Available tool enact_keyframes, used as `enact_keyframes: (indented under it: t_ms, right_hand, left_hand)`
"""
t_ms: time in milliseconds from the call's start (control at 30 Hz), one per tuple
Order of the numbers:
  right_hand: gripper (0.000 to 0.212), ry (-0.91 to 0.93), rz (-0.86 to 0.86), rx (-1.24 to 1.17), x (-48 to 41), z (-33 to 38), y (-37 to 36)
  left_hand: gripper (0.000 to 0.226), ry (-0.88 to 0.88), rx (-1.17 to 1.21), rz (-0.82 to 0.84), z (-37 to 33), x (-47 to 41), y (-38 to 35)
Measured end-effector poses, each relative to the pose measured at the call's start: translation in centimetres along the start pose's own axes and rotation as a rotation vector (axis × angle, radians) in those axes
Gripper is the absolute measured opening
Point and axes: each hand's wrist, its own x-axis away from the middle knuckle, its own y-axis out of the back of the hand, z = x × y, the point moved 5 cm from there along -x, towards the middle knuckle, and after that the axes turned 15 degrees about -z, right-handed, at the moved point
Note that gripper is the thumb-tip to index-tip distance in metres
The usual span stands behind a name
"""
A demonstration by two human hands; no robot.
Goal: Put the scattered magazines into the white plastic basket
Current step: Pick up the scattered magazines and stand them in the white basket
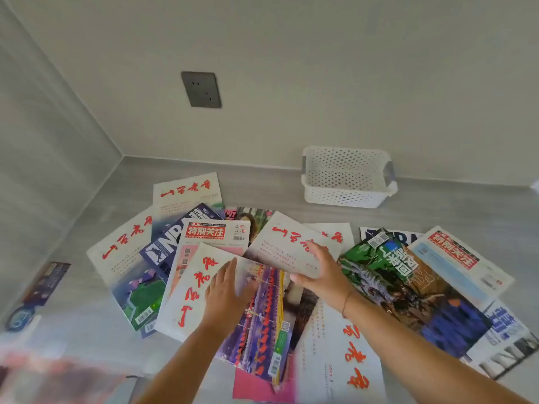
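Several magazines lie overlapping on the grey floor, most with white covers and red script. The white plastic basket [347, 196] stands empty against the wall at the back right, apart from the pile. My left hand [224, 290] rests flat, fingers together, on a white magazine with red script and a purple photo [262, 316] in the middle. My right hand [323, 272] has its thumb under and fingers over the near edge of another white magazine with red script [285, 243], whose edge is slightly lifted. A green magazine [388, 275] lies just right of that hand.
A corner of grey walls closes the left and back. A dark wall socket [201, 89] sits above the floor. A dark blue magazine [40, 290] lies apart at the far left, and a blurred pinkish one [58, 380] at the bottom left.
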Motion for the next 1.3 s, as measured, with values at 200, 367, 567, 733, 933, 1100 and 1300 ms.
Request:
enact_keyframes:
  t_ms: [200, 367, 567, 733, 933, 1100, 1300]
  right_hand:
    - [0.089, 0.056, 0.180, 0.237, -0.6, 0.5, -5.5]
    - [0.086, 0.095, 0.273, 0.339, -1.7, 1.0, -8.3]
    - [0.083, 0.160, 0.329, 0.448, -3.1, 1.4, -10.0]
    - [0.079, 0.199, 0.341, 0.486, -3.3, 1.3, -10.7]
    - [0.074, 0.111, 0.360, 0.411, -3.4, 0.3, -11.0]
    - [0.038, -0.063, 0.399, 0.184, -4.2, -0.3, -9.8]
    - [0.014, -0.107, 0.312, 0.003, -6.5, 0.2, -4.5]
  left_hand:
    - [0.071, 0.214, -0.074, -0.105, 6.7, 4.0, 1.4]
    - [0.066, 0.443, 0.067, -0.260, 9.3, 7.0, 2.4]
    - [0.062, 0.807, 0.421, -0.447, 10.1, 8.6, 1.7]
    - [0.039, 1.067, 0.839, -0.450, 9.2, 8.8, -0.6]
    - [0.029, 1.026, 0.990, -0.440, 8.4, 8.5, -1.1]
    - [0.030, 0.795, 1.070, -0.363, 7.1, 6.3, 0.8]
    - [0.025, 0.485, 0.806, -0.211, 3.4, 0.4, 3.2]
